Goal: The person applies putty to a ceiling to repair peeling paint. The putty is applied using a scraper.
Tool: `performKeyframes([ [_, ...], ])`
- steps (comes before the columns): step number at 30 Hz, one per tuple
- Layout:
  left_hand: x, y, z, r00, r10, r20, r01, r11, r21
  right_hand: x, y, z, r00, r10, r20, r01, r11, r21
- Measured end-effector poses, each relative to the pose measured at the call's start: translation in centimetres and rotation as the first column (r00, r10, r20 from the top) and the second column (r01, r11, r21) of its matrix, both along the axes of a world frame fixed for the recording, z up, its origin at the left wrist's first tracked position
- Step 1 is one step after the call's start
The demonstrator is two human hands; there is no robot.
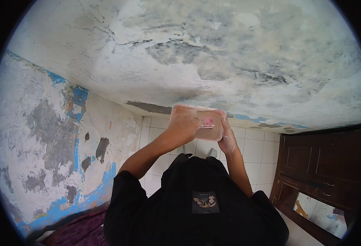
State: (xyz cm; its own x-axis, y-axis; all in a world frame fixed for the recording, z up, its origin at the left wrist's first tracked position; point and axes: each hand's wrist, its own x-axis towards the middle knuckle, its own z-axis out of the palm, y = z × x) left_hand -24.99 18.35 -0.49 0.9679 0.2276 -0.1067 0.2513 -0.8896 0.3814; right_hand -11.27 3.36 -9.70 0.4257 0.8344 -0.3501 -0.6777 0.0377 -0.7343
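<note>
I hold a translucent pinkish plastic container point(211, 127) in front of my chest, above the white tiled floor. My left hand point(184, 125) lies over its left side and top, fingers spread across it. My right hand point(228, 141) grips its right edge from the side and below. Something small and pink shows through the plastic near the middle. Both hands look pale and dusty or wet. My black shirt fills the lower middle of the view and hides what is under the container.
A worn wall point(57, 135) with peeling blue and grey paint stands at my left, and a stained wall point(213, 53) runs ahead. A dark wooden cabinet point(323, 164) with a mirror stands at the right. Purple cloth point(78, 231) lies at the lower left.
</note>
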Motion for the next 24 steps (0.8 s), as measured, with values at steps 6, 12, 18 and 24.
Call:
performKeyframes([
  [6,-1.5,0.7,-0.7,0.983,0.039,0.178,-0.014,0.99,-0.137,-0.3,0.2,-0.9,1.0,-0.005,-0.007,0.004,1.0,-0.016],
  [12,-2.8,2.1,-2.4,0.738,0.672,0.061,-0.349,0.457,-0.818,0.2,0.3,-2.3,0.996,-0.087,0.011,0.086,0.995,0.056],
  [18,-3.2,1.5,-6.6,0.495,0.868,-0.034,0.17,-0.135,-0.976,1.1,-0.4,-3.6,0.981,-0.144,0.128,0.137,0.989,0.058],
  [24,-2.6,1.9,-7.0,0.282,0.923,0.263,-0.242,0.333,-0.911,2.7,-3.1,-4.3,0.987,-0.161,0.026,0.158,0.983,0.097],
])
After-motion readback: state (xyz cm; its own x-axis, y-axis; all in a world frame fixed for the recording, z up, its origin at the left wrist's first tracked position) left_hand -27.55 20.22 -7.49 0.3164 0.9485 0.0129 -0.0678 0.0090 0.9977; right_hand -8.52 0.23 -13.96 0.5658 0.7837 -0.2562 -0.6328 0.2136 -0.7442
